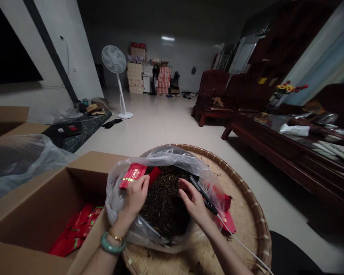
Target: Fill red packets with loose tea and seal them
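A clear plastic bag (172, 156) full of dark loose tea leaves (164, 202) sits on a round woven bamboo tray (246, 198). My left hand (136, 196), with a green bangle at the wrist, grips a small red packet (132, 175) over the bag's left edge. My right hand (192, 200) reaches into the tea at the bag's right side, fingers curled down onto the leaves. A black tool with a white cord (203, 194) lies along the bag's rim just right of that hand. More red packets (226, 219) lie on the tray beside the bag.
An open cardboard box (46, 206) at the left holds several red packets (77, 229). Another plastic-lined box (14, 160) stands farther left. A dark wooden table (298, 152) and chairs run along the right; a white standing fan (116, 72) and stacked cartons (140, 72) stand at the back.
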Tool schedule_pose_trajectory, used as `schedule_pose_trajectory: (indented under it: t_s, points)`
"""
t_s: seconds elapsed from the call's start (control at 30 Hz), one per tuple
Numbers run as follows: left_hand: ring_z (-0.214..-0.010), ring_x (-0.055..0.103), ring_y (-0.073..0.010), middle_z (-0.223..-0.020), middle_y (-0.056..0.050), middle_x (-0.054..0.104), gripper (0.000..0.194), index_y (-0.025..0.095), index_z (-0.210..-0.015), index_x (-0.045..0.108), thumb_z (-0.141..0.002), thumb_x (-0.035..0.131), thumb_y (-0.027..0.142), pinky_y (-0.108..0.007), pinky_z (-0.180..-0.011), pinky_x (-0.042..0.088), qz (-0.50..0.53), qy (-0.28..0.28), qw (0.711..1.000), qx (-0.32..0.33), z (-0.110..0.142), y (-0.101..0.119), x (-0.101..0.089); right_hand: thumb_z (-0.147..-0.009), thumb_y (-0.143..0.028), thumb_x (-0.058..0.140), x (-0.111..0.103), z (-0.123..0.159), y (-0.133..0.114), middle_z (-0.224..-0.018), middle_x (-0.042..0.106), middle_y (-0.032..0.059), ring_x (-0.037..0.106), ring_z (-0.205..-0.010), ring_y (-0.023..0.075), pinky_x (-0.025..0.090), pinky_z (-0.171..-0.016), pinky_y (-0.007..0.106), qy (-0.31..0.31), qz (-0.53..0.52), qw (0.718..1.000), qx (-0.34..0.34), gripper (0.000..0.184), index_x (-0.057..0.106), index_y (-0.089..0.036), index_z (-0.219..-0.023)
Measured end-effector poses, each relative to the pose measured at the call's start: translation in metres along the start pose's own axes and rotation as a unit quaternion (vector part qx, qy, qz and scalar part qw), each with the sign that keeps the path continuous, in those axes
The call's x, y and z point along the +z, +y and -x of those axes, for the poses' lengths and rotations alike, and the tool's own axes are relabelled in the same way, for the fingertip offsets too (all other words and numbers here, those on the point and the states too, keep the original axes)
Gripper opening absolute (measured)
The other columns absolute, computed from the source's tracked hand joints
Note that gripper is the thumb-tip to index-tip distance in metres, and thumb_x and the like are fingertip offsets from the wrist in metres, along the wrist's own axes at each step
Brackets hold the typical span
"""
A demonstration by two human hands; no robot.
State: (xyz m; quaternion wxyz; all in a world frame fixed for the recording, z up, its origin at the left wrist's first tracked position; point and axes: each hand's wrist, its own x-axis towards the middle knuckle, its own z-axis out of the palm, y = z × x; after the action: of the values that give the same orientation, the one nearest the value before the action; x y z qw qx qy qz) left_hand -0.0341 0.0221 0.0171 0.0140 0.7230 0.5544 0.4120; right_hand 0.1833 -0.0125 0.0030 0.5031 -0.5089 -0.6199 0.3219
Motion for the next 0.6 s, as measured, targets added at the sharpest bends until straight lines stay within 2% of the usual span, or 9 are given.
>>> schedule_pose_trajectory:
  t_s: [0.03,0.1,0.17,0.23,0.33,0.47,0.53,0.6]
  points:
    - [-0.073,0.067,-0.0183,-0.087,-0.008,0.072,0.028,0.016,-0.091,0.067,-0.090,0.042,0.029,-0.025,-0.067,0.050,0.064,0.001,0.998,-0.014,0.006,0.010,0.001,-0.086,-0.035,0.052,0.003,-0.001,-0.007,-0.124,0.057,0.0113,0.058,-0.109,0.0236,0.049,-0.092,0.041,0.013,0.024,0.999,-0.041,0.041,0.052,-0.022,-0.125]
    - [-0.071,0.068,-0.0164,-0.085,-0.005,0.073,0.028,0.018,-0.093,0.068,-0.090,0.043,0.030,-0.022,-0.062,0.050,0.156,-0.038,0.986,-0.044,0.020,0.030,0.004,-0.086,-0.029,0.053,0.010,-0.002,-0.019,-0.128,0.054,0.0116,0.052,-0.116,0.0240,0.046,-0.097,0.042,0.021,0.088,0.988,-0.122,0.045,0.047,-0.023,-0.131]
    - [-0.066,0.067,-0.0149,-0.083,-0.004,0.073,0.028,0.018,-0.095,0.068,-0.089,0.044,0.032,-0.020,-0.058,0.049,0.208,-0.066,0.973,-0.076,0.032,0.045,0.009,-0.087,-0.024,0.052,0.014,-0.003,-0.025,-0.121,0.057,0.0113,0.053,-0.112,0.0232,0.047,-0.095,0.041,0.027,0.145,0.973,-0.176,0.043,0.048,-0.023,-0.130]
    - [-0.065,0.066,-0.0147,-0.083,-0.005,0.073,0.029,0.016,-0.097,0.067,-0.089,0.044,0.033,-0.020,-0.058,0.049,0.244,-0.068,0.961,-0.109,0.041,0.054,0.014,-0.089,-0.021,0.049,0.016,-0.002,-0.026,-0.113,0.061,0.0109,0.056,-0.105,0.0221,0.050,-0.089,0.040,0.043,0.187,0.959,-0.209,0.041,0.049,-0.023,-0.129]
    - [-0.063,0.065,-0.0149,-0.080,-0.006,0.072,0.031,0.014,-0.096,0.066,-0.088,0.045,0.036,-0.021,-0.057,0.049,0.278,-0.067,0.945,-0.155,0.046,0.060,0.019,-0.089,-0.016,0.048,0.016,0.002,-0.021,-0.109,0.063,0.0112,0.058,-0.101,0.0217,0.051,-0.087,0.039,0.074,0.227,0.937,-0.255,0.042,0.047,-0.022,-0.131]
    - [-0.062,0.063,-0.0147,-0.078,-0.005,0.071,0.033,0.013,-0.094,0.065,-0.087,0.045,0.039,-0.021,-0.056,0.048,0.301,-0.069,0.931,-0.194,0.047,0.063,0.022,-0.088,-0.010,0.048,0.014,0.005,-0.014,-0.113,0.062,0.0127,0.057,-0.105,0.0217,0.050,-0.090,0.039,0.088,0.247,0.912,-0.316,0.044,0.046,-0.021,-0.131]
    - [-0.061,0.062,-0.0145,-0.078,-0.005,0.071,0.034,0.012,-0.096,0.065,-0.087,0.045,0.039,-0.021,-0.056,0.047,0.305,-0.073,0.928,-0.202,0.047,0.064,0.023,-0.088,-0.010,0.048,0.013,0.006,-0.014,-0.111,0.062,0.0126,0.057,-0.104,0.0216,0.051,-0.088,0.039,0.095,0.247,0.904,-0.335,0.038,0.053,-0.021,-0.124]
    - [-0.062,0.063,-0.0147,-0.078,-0.005,0.071,0.034,0.013,-0.096,0.065,-0.088,0.045,0.039,-0.021,-0.056,0.048,0.305,-0.087,0.928,-0.196,0.048,0.065,0.022,-0.087,-0.014,0.052,0.011,0.006,-0.017,-0.100,0.063,0.0116,0.058,-0.096,0.0217,0.052,-0.080,0.039,0.115,0.250,0.904,-0.326,0.024,0.062,-0.020,-0.108]
